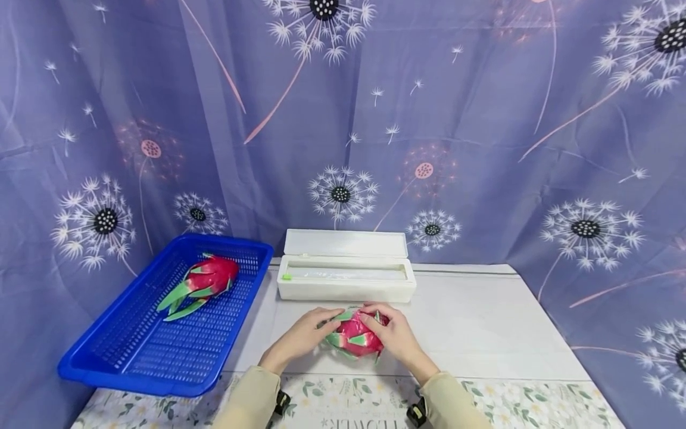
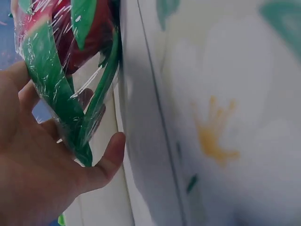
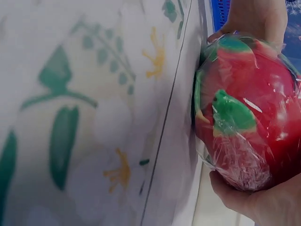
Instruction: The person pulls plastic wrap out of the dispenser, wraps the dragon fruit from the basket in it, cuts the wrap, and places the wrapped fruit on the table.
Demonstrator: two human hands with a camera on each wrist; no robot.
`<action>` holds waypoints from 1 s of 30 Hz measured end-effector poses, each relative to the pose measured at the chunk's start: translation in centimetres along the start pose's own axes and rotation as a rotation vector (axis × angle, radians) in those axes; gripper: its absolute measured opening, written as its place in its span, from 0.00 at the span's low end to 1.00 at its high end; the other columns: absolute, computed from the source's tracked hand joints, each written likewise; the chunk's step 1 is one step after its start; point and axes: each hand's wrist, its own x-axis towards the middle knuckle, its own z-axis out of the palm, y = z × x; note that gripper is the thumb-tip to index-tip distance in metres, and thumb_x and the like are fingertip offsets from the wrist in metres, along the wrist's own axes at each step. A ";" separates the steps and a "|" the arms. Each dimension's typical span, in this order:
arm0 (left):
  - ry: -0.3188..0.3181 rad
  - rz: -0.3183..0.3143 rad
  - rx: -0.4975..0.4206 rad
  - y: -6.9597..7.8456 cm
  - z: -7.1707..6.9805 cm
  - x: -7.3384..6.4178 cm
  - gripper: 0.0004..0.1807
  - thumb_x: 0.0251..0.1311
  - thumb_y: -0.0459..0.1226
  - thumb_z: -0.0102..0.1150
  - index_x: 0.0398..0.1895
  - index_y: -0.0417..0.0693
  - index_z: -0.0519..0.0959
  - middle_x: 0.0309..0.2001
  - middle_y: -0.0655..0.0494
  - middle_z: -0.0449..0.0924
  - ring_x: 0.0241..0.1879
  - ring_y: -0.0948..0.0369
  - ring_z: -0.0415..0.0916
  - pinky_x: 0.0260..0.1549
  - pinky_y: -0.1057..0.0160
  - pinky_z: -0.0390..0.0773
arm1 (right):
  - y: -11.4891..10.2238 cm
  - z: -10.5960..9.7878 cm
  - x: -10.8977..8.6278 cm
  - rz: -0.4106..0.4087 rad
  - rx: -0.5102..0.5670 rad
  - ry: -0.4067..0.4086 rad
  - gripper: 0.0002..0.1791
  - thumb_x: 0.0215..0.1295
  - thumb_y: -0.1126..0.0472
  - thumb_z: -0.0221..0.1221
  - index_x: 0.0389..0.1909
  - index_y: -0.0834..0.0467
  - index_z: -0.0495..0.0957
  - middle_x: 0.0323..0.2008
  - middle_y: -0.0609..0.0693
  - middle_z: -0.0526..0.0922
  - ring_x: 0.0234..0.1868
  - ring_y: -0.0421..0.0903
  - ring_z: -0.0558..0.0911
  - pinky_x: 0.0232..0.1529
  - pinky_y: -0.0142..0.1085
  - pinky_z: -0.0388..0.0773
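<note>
We're likely smoothing film over dragon fruit, short of the surface's far edge | left hand cups leaves, right hand clamps fruit | next probably calls for tucking film

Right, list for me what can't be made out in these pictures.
Head view: the underside of the wrapped dragon fruit, hidden by its own bulk.
Head view: the full lettering on the floral cloth, cut off by the bottom edge.
Left wrist view: the wrapped fruit's upper end, cut off by the top edge.
Right wrist view: part of the right hand, cut off by the right and bottom edges.
</note>
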 end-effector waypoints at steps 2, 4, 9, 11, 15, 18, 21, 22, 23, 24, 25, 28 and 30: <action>0.002 -0.011 0.011 0.2 0.1 0.2 0.26 0.73 0.52 0.46 0.68 0.53 0.71 0.56 0.52 0.75 0.58 0.51 0.70 0.58 0.44 0.67 | -0.1 -0.1 0.1 -0.005 0.021 0.009 0.07 0.62 0.63 0.65 0.41 0.55 0.85 0.51 0.56 0.83 0.59 0.54 0.77 0.62 0.50 0.68; -0.001 -0.020 0.020 0.3 0.2 0.4 0.26 0.73 0.52 0.46 0.68 0.53 0.71 0.54 0.54 0.74 0.57 0.51 0.70 0.57 0.44 0.68 | -0.1 -0.2 0.2 0.006 0.047 0.007 0.07 0.62 0.64 0.66 0.40 0.57 0.85 0.51 0.58 0.83 0.59 0.54 0.76 0.62 0.49 0.67; -0.008 -0.055 0.118 0.7 0.4 0.4 0.27 0.73 0.55 0.42 0.69 0.57 0.70 0.57 0.53 0.73 0.61 0.50 0.66 0.58 0.36 0.62 | 0.0 -0.7 0.2 0.077 0.065 -0.032 0.13 0.61 0.61 0.67 0.46 0.58 0.84 0.56 0.59 0.79 0.62 0.56 0.73 0.64 0.51 0.64; 0.010 -0.054 0.190 0.9 0.4 0.3 0.28 0.73 0.57 0.39 0.69 0.58 0.69 0.61 0.52 0.71 0.64 0.48 0.63 0.59 0.34 0.58 | 0.0 -1.0 0.2 0.106 0.081 -0.065 0.17 0.62 0.60 0.67 0.51 0.59 0.82 0.58 0.59 0.77 0.63 0.56 0.72 0.63 0.50 0.66; 0.039 -0.023 0.254 1.2 0.2 -0.1 0.32 0.71 0.61 0.38 0.72 0.59 0.66 0.68 0.49 0.65 0.68 0.46 0.58 0.62 0.34 0.54 | -0.3 -1.7 -0.1 0.169 0.177 -0.153 0.26 0.63 0.62 0.65 0.62 0.62 0.74 0.59 0.60 0.74 0.57 0.54 0.76 0.53 0.44 0.76; 0.009 0.015 0.257 1.3 0.0 -0.3 0.37 0.67 0.64 0.42 0.74 0.58 0.62 0.70 0.49 0.61 0.69 0.45 0.58 0.63 0.35 0.54 | -0.6 -2.1 -0.4 0.234 0.261 -0.206 0.31 0.65 0.62 0.64 0.67 0.63 0.67 0.59 0.63 0.73 0.49 0.53 0.80 0.44 0.45 0.81; -0.033 0.044 0.282 1.3 0.0 -0.4 0.45 0.58 0.68 0.50 0.75 0.58 0.60 0.70 0.51 0.62 0.67 0.47 0.61 0.63 0.37 0.57 | -0.8 -2.3 -0.7 0.288 0.303 -0.229 0.33 0.66 0.61 0.63 0.70 0.62 0.63 0.58 0.65 0.72 0.42 0.52 0.83 0.36 0.50 0.82; -0.041 0.053 0.298 1.3 0.0 -0.4 0.48 0.55 0.69 0.53 0.75 0.58 0.59 0.69 0.52 0.63 0.66 0.48 0.62 0.62 0.38 0.59 | -0.9 -2.4 -0.8 0.300 0.305 -0.232 0.34 0.66 0.60 0.63 0.70 0.61 0.63 0.58 0.65 0.72 0.40 0.51 0.83 0.35 0.51 0.82; -0.046 0.060 0.313 1.3 0.1 -0.3 0.50 0.52 0.70 0.55 0.75 0.57 0.59 0.68 0.53 0.64 0.65 0.50 0.64 0.62 0.40 0.60 | -1.0 -2.4 -0.9 0.310 0.301 -0.231 0.34 0.66 0.59 0.63 0.71 0.60 0.63 0.58 0.65 0.72 0.39 0.51 0.83 0.33 0.52 0.82; -0.046 0.064 0.323 1.2 0.2 -0.2 0.52 0.50 0.70 0.56 0.75 0.57 0.59 0.66 0.55 0.65 0.64 0.51 0.65 0.62 0.42 0.62 | -1.1 -2.3 -1.0 0.316 0.298 -0.230 0.34 0.67 0.58 0.62 0.71 0.60 0.63 0.58 0.64 0.72 0.38 0.51 0.83 0.32 0.52 0.82; -0.045 0.068 0.329 1.2 0.3 -0.1 0.53 0.49 0.70 0.57 0.75 0.57 0.59 0.66 0.56 0.66 0.63 0.52 0.66 0.61 0.43 0.63 | -1.1 -2.3 -1.1 0.318 0.288 -0.229 0.34 0.67 0.57 0.62 0.71 0.59 0.63 0.58 0.64 0.72 0.37 0.50 0.83 0.31 0.49 0.82; -0.046 0.069 0.305 1.1 0.3 0.2 0.52 0.47 0.69 0.60 0.74 0.56 0.62 0.64 0.57 0.67 0.61 0.54 0.69 0.59 0.45 0.67 | -1.0 -2.1 -1.3 0.322 0.261 -0.218 0.34 0.68 0.56 0.62 0.72 0.58 0.62 0.58 0.64 0.72 0.34 0.48 0.82 0.27 0.43 0.81; -0.049 0.076 0.253 1.0 0.1 0.5 0.50 0.48 0.67 0.62 0.73 0.56 0.64 0.63 0.56 0.68 0.60 0.54 0.69 0.58 0.47 0.69 | -0.9 -2.1 -1.4 0.313 0.251 -0.215 0.35 0.68 0.56 0.61 0.72 0.58 0.62 0.58 0.64 0.73 0.34 0.47 0.82 0.27 0.40 0.81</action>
